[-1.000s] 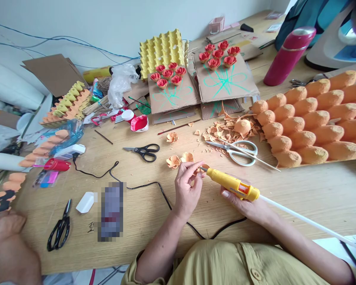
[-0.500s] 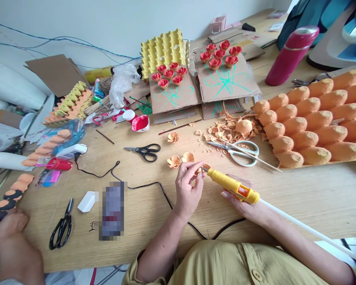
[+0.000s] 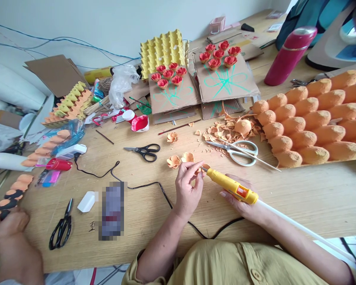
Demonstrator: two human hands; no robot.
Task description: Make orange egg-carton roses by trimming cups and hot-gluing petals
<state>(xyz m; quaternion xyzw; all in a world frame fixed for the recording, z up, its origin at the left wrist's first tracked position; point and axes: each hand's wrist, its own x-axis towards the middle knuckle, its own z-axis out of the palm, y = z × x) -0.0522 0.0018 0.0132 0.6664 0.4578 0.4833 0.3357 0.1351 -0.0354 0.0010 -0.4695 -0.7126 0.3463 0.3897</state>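
Note:
My left hand [image 3: 189, 188] pinches a small orange egg-carton flower piece [image 3: 205, 166], partly hidden by the fingers. My right hand [image 3: 240, 204] is wrapped round a yellow glue gun [image 3: 225, 183] with a long white glue stick [image 3: 296, 229] coming out of its back. The gun's metal tip meets the piece at my left fingertips; whether glue is flowing is too small to see. Just beyond my left hand sit two orange carton flowers, one cupped [image 3: 187, 157] and one with spread petals [image 3: 173, 161]. A third carton flower [image 3: 172, 137] lies farther back.
Black scissors [image 3: 148, 151] and white-handled scissors [image 3: 240, 152] lie ahead, by orange scraps [image 3: 225, 130]. An orange egg tray [image 3: 311, 118] fills the right. Cardboard [image 3: 228, 85] carries red flowers [image 3: 214, 64] behind. A black cable [image 3: 163, 192] crosses the table. Another person's hand [image 3: 10, 225] works at left.
Almost nothing differs. Both hands, the glue gun and the flower piece keep their places, while the view shifts very slightly. The other person's hand at left has moved a little.

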